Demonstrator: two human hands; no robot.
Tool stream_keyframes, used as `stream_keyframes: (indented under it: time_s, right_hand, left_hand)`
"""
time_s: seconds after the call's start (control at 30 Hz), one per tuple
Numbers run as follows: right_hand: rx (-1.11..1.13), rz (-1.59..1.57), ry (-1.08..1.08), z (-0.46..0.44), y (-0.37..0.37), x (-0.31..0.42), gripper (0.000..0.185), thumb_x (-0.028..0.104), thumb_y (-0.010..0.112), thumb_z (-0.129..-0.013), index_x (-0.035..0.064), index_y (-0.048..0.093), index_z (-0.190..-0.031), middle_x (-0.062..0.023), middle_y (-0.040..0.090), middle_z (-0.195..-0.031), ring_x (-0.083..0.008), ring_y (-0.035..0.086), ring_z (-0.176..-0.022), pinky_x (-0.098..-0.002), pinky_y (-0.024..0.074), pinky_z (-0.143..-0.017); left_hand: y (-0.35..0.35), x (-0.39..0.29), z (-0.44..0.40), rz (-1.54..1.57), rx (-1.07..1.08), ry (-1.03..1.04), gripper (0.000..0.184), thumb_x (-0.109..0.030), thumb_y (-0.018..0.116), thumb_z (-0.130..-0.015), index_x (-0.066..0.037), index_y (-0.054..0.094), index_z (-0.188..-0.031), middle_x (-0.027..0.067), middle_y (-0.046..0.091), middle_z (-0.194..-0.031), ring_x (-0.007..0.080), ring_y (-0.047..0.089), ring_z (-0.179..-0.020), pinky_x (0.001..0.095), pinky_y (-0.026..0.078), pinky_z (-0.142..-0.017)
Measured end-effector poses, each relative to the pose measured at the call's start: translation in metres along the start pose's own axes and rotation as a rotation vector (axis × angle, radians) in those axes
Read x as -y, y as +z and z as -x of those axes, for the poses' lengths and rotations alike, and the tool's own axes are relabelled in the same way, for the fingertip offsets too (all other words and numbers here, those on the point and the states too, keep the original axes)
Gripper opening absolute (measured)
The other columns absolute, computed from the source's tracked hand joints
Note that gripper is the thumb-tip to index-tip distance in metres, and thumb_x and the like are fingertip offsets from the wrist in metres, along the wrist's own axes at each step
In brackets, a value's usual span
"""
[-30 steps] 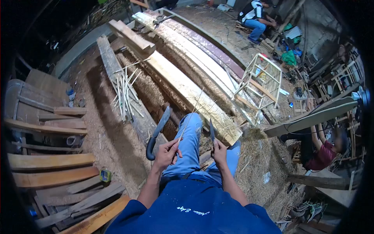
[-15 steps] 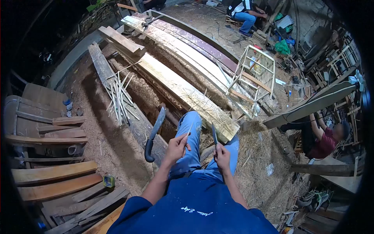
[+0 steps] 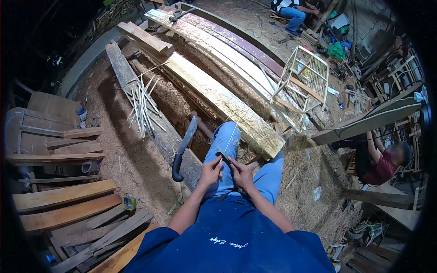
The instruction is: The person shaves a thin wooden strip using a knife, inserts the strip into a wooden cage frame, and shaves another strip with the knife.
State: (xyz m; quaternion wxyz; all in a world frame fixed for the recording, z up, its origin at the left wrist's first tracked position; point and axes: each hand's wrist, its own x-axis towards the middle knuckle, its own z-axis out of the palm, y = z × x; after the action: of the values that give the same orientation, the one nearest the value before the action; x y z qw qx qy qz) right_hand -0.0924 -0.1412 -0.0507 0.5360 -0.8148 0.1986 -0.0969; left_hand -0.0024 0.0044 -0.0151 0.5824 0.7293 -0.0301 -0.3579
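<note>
Over my lap, my left hand [image 3: 211, 173] pinches a thin bamboo stick [image 3: 231, 138], which points up and away past my knee. Close beside it, my right hand [image 3: 241, 174] grips a small dark knife [image 3: 222, 157], its blade lying across the near part of the stick. My fingers partly cover both pieces, so the exact contact is hard to see. A machete [image 3: 185, 144] with a black curved handle rests at the edge of the weathered plank, left of my knee. Farther up that plank lies a loose bundle of thin sticks [image 3: 142, 109].
A pale wooden beam [image 3: 205, 93] strewn with shavings runs ahead of my knees. A barred wooden cage [image 3: 304, 84] stands right of it. Cut boards [image 3: 68, 196] lie at left. One person [image 3: 382, 166] sits at right, another [image 3: 293, 16] at the back.
My right hand has moved left, bringing the knife from upright and apart to across the stick beside my left hand. The view has shifted slightly.
</note>
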Motion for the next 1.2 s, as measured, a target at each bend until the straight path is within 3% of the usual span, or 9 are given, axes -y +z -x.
stream_keyframes:
  time_s: [0.17, 0.33, 0.63, 0.8, 0.87, 1.2]
  right_hand:
    - [-0.032, 0.185, -0.065, 0.004, 0.007, 0.006, 0.036, 0.014, 0.063, -0.091, 0.0223, 0.066, -0.126, -0.0153, 0.069, -0.094, -0.0314, 0.067, -0.082, -0.0383, 0.0515, -0.069]
    - [-0.048, 0.260, -0.131, 0.005, 0.011, 0.014, 0.039, 0.015, 0.065, -0.089, 0.0271, 0.065, -0.126, -0.0116, 0.058, -0.074, -0.0330, 0.061, -0.068, -0.0442, 0.0469, -0.059]
    - [-0.058, 0.323, -0.105, 0.004, 0.016, 0.017, 0.038, 0.017, 0.063, -0.091, 0.0284, 0.065, -0.127, -0.0116, 0.058, -0.074, -0.0335, 0.061, -0.067, -0.0454, 0.0467, -0.060]
    - [-0.092, 0.276, -0.066, -0.004, 0.018, 0.012, 0.040, 0.019, 0.062, -0.091, 0.0314, 0.062, -0.129, -0.0129, 0.058, -0.076, -0.0362, 0.061, -0.069, -0.0483, 0.0470, -0.062]
    - [-0.083, 0.283, -0.060, -0.004, 0.018, 0.012, 0.038, 0.020, 0.062, -0.091, 0.0313, 0.063, -0.128, -0.0134, 0.059, -0.077, -0.0364, 0.062, -0.070, -0.0473, 0.0478, -0.062]
    - [-0.003, 0.266, -0.162, -0.031, 0.012, 0.023, 0.034, 0.021, 0.063, -0.092, 0.0277, 0.066, -0.125, -0.0122, 0.062, -0.075, -0.0325, 0.063, -0.066, -0.0427, 0.0477, -0.059]
  left_hand:
    - [-0.005, 0.017, 0.000, 0.041, -0.030, 0.059, 0.038, -0.016, 0.059, -0.098, 0.000, 0.057, -0.133, -0.0024, 0.057, -0.066, 0.0050, 0.051, -0.053, 0.0236, 0.041, -0.048]
    - [-0.017, 0.027, 0.012, 0.091, -0.025, 0.028, 0.037, -0.015, 0.059, -0.098, -0.004, 0.057, -0.134, -0.0035, 0.056, -0.067, 0.0042, 0.048, -0.052, 0.0235, 0.039, -0.048]
    - [-0.036, 0.021, 0.051, 0.111, 0.022, -0.049, 0.038, -0.016, 0.059, -0.099, -0.009, 0.056, -0.136, -0.0038, 0.052, -0.060, 0.0038, 0.045, -0.050, 0.0218, 0.035, -0.046]
    - [-0.070, 0.052, 0.108, 0.049, 0.069, -0.165, 0.038, -0.018, 0.056, -0.100, -0.013, 0.056, -0.137, -0.0031, 0.052, -0.058, 0.0042, 0.044, -0.047, 0.0212, 0.036, -0.044]
    - [-0.079, 0.071, 0.116, 0.120, 0.063, -0.079, 0.038, -0.019, 0.056, -0.101, -0.012, 0.055, -0.138, -0.0022, 0.053, -0.058, 0.0046, 0.044, -0.046, 0.0213, 0.036, -0.043]
    - [-0.017, 0.002, -0.005, 0.090, -0.008, -0.045, 0.037, -0.019, 0.058, -0.099, -0.009, 0.058, -0.135, -0.0010, 0.054, -0.057, 0.0052, 0.041, -0.041, 0.0236, 0.032, -0.037]
